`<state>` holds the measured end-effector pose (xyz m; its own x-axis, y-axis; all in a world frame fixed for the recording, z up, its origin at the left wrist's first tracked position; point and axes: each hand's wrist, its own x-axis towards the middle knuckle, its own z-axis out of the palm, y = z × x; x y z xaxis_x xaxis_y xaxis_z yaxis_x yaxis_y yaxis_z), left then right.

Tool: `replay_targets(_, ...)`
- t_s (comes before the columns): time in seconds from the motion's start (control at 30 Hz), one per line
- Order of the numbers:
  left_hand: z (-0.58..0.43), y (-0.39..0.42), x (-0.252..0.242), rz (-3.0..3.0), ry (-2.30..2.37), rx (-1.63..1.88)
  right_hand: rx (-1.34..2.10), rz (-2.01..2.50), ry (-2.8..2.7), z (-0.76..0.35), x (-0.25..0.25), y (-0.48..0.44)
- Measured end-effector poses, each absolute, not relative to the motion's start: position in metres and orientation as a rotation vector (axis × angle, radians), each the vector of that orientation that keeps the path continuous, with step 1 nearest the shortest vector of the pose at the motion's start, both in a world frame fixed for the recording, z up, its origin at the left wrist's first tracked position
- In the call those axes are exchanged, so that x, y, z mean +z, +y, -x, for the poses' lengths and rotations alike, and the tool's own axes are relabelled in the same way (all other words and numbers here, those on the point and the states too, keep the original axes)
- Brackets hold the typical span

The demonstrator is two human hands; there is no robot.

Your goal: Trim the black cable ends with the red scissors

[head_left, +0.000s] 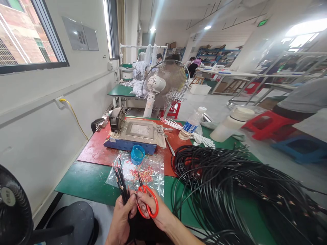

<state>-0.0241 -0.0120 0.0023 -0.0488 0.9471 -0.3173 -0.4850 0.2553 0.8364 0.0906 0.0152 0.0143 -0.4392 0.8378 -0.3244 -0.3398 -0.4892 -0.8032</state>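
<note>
Head view: the left hand [122,217] is clamped round a thin bundle of black wires [120,178], their bared tips fanning up over the near edge of a plastic bag [153,170]. The right hand [157,212] grips red scissors [146,200] just beside them. A big cable coil [230,190] sprawls right of the bag, and a blue lid [137,154] sits beyond it.

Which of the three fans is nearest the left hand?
The large black fan at lower left, off the table; the small black fan and the white fan stand farther back, beyond the left hand.

A bundle of thin black cables [121,182] stands upright, tips fanned, beside red-handled scissors [143,189], blades pointing up.
</note>
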Motion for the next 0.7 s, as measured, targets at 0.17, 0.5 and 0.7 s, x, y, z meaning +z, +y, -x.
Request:
replay_targets(0.17,0.024,-0.0112,0.0029,-0.579,1.037,1.265,1.992,0.957,-0.876,-0.0924,0.0143,0.0163)
replay_targets(0.5,0.026,-0.0124,-0.0003,-0.608,1.018,1.249,2.008,0.993,-0.879,-0.0908,0.0179,0.0184)
replay_targets(0.7,0.024,-0.0116,0.0002,-0.584,1.025,1.251,2.044,1.0,-0.854,-0.0953,0.0162,0.018)
